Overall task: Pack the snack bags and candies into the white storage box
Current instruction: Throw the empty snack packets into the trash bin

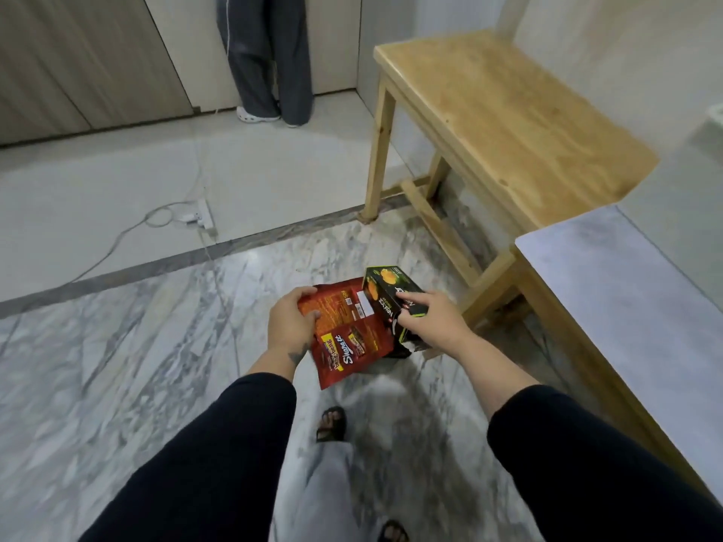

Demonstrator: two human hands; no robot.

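A light wooden table with a bare plank top (508, 123) stands at the upper right on square legs joined by low crossbars. Just beside its near end lies a pale grey stone-like slab on a wooden frame (626, 299). The floor nearest the camera is grey-veined white marble (117, 365); a dark grey strip (176, 260) separates it from plain cream tiles (98, 181) beyond. On the cream tiles rests a white power strip (204, 215), its thin white cable (117, 236) curling across the floor. Another person stands by the beige panelled wall (78, 52), shown only as wide grey trousers (266, 56) and white clog shoes (256, 114).
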